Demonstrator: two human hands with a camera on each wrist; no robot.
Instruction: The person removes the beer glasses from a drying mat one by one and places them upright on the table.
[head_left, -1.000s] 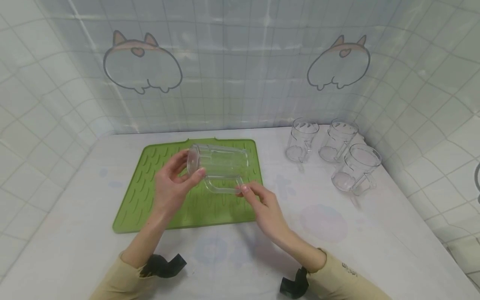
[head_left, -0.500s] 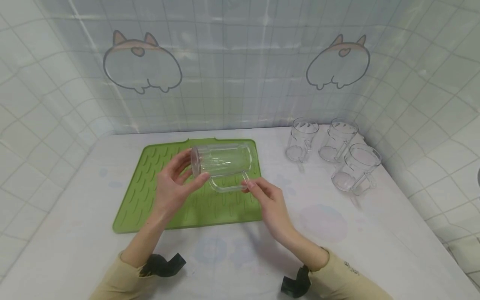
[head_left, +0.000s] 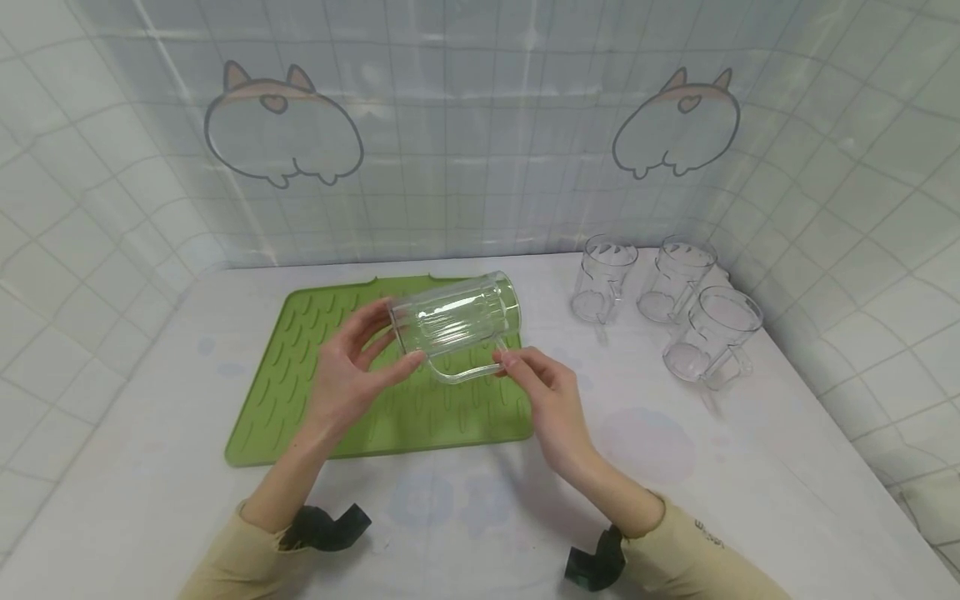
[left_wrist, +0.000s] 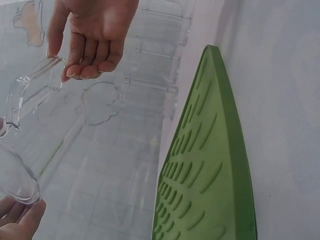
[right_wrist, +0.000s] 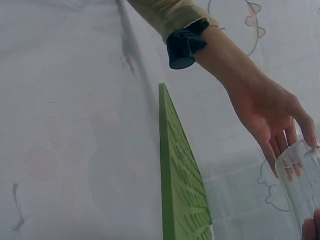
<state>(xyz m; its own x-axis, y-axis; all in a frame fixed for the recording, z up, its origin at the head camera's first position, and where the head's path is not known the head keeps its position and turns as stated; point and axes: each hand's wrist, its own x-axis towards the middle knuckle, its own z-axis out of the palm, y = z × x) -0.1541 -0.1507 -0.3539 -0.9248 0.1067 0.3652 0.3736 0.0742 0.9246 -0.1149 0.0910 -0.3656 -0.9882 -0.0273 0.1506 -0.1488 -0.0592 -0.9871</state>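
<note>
A clear glass mug [head_left: 453,317] is held sideways above a green ridged mat [head_left: 442,412], its right end tilted up and its handle toward me. My left hand [head_left: 350,358] grips the mug's left end, thumb on the near side and fingers on the far side. With thumb and fingertips, my right hand [head_left: 551,400] pinches the handle near its right end. In the left wrist view, the right hand [left_wrist: 97,40] is at the mug handle [left_wrist: 35,90]. The right wrist view has the left hand [right_wrist: 270,115] around one end of the mug [right_wrist: 302,175].
Three more clear glass mugs stand upright at the back right: one [head_left: 602,279] at left, another [head_left: 675,279] beside it, a third [head_left: 712,333] nearer. The white-covered table [head_left: 465,533] meets tile-patterned walls [head_left: 480,167] at its back and sides.
The mug has shifted slightly right and tilted, its right end rising. My right hand has moved a little right and away from me on the handle, while my left hand has followed slightly right.
</note>
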